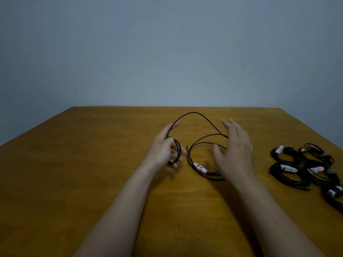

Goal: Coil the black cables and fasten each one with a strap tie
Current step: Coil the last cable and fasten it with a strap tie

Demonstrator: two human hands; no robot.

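Centrally, on the wooden table (92,182): one black cable (193,112), partly coiled, lying between the person's two hands; left hand (163,148) raised just above the tabletop, its lower fingers curled with a small coil (177,152) of the cable wound round them, the forefinger (174,125) held straighter along the strand where it leaves the hand; from there the strand rises in a tall arc toward the far side of the table and comes down toward the right hand (234,153); right hand held edge-on, palm facing left, fingers straight and slightly spread, thumb apart from them, gripping nothing; loose loops (189,158) of the same cable lie on the table below and to the left of this hand, passing behind its fingers; whether the fingers touch the strand cannot be told; white label (200,167) with red marks and dark lettering, wrapped on the loose loops at their near side, just left of the right wrist; at the right edge of the table, well apart from the hands, a cluster of coiled bundles (289,176) of black cable, each bearing a similar white tag with red marks, lying close together and partly overlapping; their fastenings are too blurred to make out; behind the table, a plain grey-blue wall (167,52).
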